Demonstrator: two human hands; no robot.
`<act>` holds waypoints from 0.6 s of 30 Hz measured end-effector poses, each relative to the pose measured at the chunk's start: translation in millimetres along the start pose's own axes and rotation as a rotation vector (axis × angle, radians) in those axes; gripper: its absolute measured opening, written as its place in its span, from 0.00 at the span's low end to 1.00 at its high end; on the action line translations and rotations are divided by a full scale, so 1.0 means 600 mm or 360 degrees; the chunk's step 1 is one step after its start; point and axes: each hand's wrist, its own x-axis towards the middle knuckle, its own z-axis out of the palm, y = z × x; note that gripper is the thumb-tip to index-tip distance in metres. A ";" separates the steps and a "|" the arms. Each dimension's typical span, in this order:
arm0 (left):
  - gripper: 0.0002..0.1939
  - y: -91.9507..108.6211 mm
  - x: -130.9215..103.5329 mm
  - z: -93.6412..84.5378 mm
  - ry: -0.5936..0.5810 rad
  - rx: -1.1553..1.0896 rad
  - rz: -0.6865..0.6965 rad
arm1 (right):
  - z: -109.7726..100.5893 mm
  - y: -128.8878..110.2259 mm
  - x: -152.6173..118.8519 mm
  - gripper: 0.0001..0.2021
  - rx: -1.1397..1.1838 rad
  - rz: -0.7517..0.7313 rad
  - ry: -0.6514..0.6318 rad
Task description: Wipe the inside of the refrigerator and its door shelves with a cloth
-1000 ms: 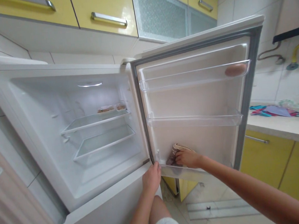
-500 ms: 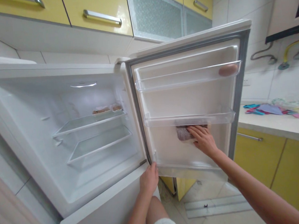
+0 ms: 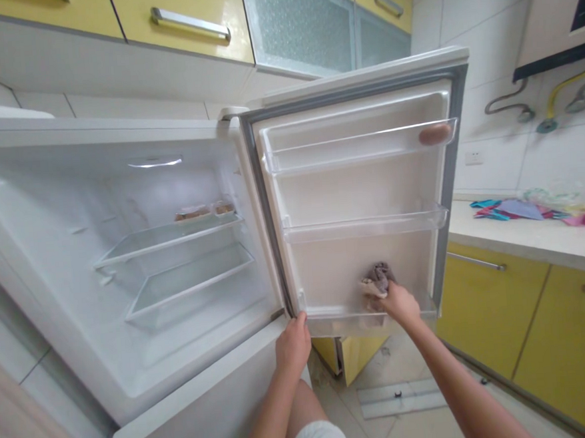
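Observation:
My right hand (image 3: 399,305) is closed on a bunched brownish-grey cloth (image 3: 378,280), low against the inner side of the open fridge door (image 3: 360,257), at the bottom door shelf (image 3: 340,324). At the door's lower hinge-side corner, my left hand (image 3: 294,345) has its fingers wrapped round the edge of that bottom shelf. Above the cloth runs the clear middle door shelf (image 3: 363,226). An egg-like brown object (image 3: 435,133) sits at the right end of the top door shelf (image 3: 338,154).
Left of the door is the lit fridge interior with two glass shelves (image 3: 191,274); small food packs (image 3: 194,213) lie at the back of the upper one. To the right, a counter (image 3: 478,233) holds colourful cloths (image 3: 517,208). Yellow cabinets (image 3: 488,299) stand below it.
My right hand has moved down with the cloth, from flat below the middle door shelf to the bottom shelf, and the cloth is now bunched. My left hand stays at the corner.

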 end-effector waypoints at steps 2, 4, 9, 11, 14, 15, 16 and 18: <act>0.17 0.003 0.001 0.001 0.0007 -0.0018 -0.0005 | 0.005 -0.017 0.011 0.20 -0.0025 -0.0119 -0.0151; 0.18 0.005 0.001 0.003 0.0009 -0.0040 -0.0015 | 0.011 -0.040 0.024 0.18 -0.0056 -0.0238 -0.0276; 0.20 0.005 0.001 0.009 0.0015 -0.0108 -0.0031 | 0.042 -0.123 0.037 0.14 -0.0041 -0.0447 -0.0505; 0.20 0.003 0.001 0.012 0.0016 -0.0132 -0.0028 | 0.057 -0.156 0.036 0.14 0.0054 -0.0512 -0.0575; 0.21 0.000 0.002 0.018 0.0017 -0.0166 -0.0021 | 0.072 -0.196 0.034 0.12 0.0313 -0.0633 -0.0672; 0.21 -0.002 0.002 0.020 0.0017 -0.0180 -0.0015 | 0.075 -0.206 0.033 0.12 0.0428 -0.0674 -0.0703; 0.23 -0.004 0.002 0.021 0.0015 -0.0196 -0.0006 | 0.076 -0.213 0.031 0.11 0.0553 -0.0711 -0.0726; 0.25 -0.011 0.002 0.021 0.0002 -0.0227 0.0017 | 0.076 -0.220 0.025 0.10 0.0816 -0.0770 -0.0739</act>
